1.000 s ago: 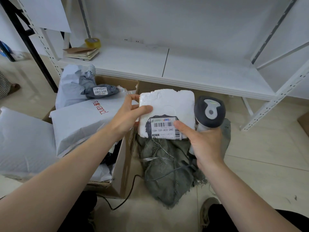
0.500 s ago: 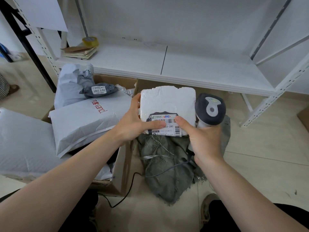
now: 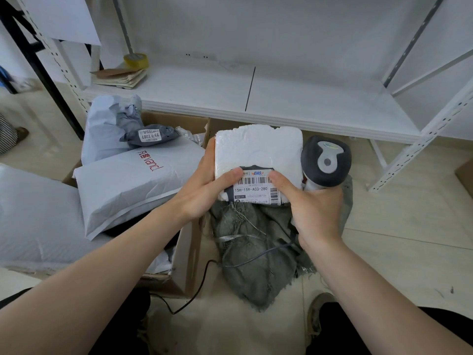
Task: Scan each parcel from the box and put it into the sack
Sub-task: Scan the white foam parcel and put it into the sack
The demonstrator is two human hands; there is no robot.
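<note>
Left thumb has slid off the middle of the label [image 3: 256, 188] toward its left edge since half a second ago, so the printed code now reads clear; the parcel [image 3: 258, 152] has barely shifted.

Head view: the left hand [image 3: 204, 193] grips the parcel's left side, thumb on the label's top left corner. The right hand [image 3: 314, 208] is wrapped round the scanner [image 3: 326, 161] handle while its thumb presses the label's top right corner. The parcel hangs directly above the sack [image 3: 256, 254], not yet in it. The box [image 3: 185, 262] stands just left of the sack, and the shelf [image 3: 320, 103] runs behind it.

Risks, as I judge them:
- Both thumbs sit on the barcode's ends, and the label looks wrinkled, so a scan may misread.
- The scanner head points up, away from the label. Turning it means freeing the right thumb, which leaves one hand on a bulky parcel that could slip.
- The cable [image 3: 256, 257] lies across the sack and could snag, or go in with the parcel.
- The sack lies crumpled and I cannot tell where its mouth is, so a dropped parcel may land on the floor.

Counts:
- Parcel in hand: one.
- Mailers left of the sack, on the box: four showing. They are a grey one [image 3: 102, 129], a small dark one [image 3: 151, 135], a white printed one [image 3: 122, 190] and a large white one [image 3: 33, 213].
- Scanner, sack and sure box: one each.
- Tape roll [image 3: 136, 60] on the shelf: one.
</note>
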